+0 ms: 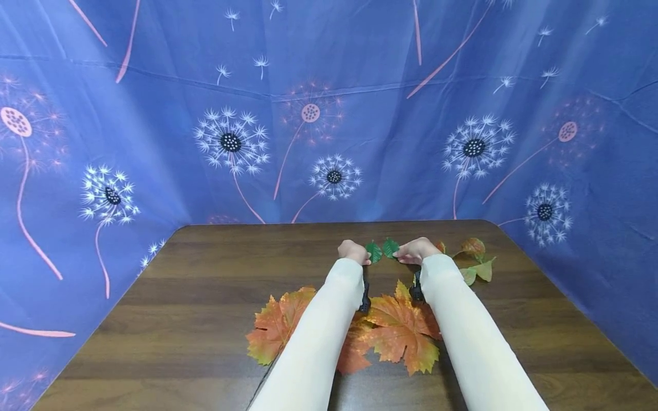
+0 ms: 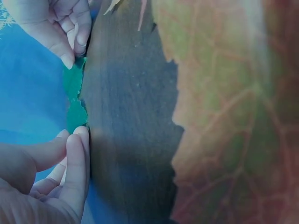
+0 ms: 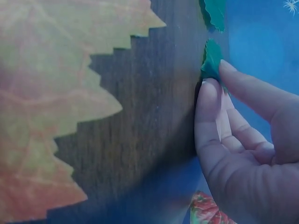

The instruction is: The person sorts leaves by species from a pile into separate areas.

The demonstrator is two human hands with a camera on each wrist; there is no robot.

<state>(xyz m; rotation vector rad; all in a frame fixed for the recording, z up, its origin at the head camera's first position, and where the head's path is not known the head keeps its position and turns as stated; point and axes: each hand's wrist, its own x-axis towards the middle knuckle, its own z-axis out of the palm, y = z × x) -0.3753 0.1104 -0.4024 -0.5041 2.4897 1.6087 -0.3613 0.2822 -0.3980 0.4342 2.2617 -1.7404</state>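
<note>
Near the far side of the table, my left hand (image 1: 353,251) pinches the edge of a small green leaf (image 1: 374,252) between thumb and fingers. A second green leaf (image 1: 390,248) stands just to the right, its edge pinched by my right hand (image 1: 417,250). The two leaves lie side by side with a narrow gap in the head view. From the right wrist view, thumb and forefinger meet on the near end of the right leaf (image 3: 211,58). My fingertips hide part of each leaf.
Large orange maple leaves (image 1: 403,331) lie beneath and between my forearms, with another (image 1: 283,322) at the left. A sprig of green and reddish leaves (image 1: 478,265) is right of my right hand. A blue dandelion-print cloth (image 1: 380,142) hangs behind the wooden table (image 1: 169,319).
</note>
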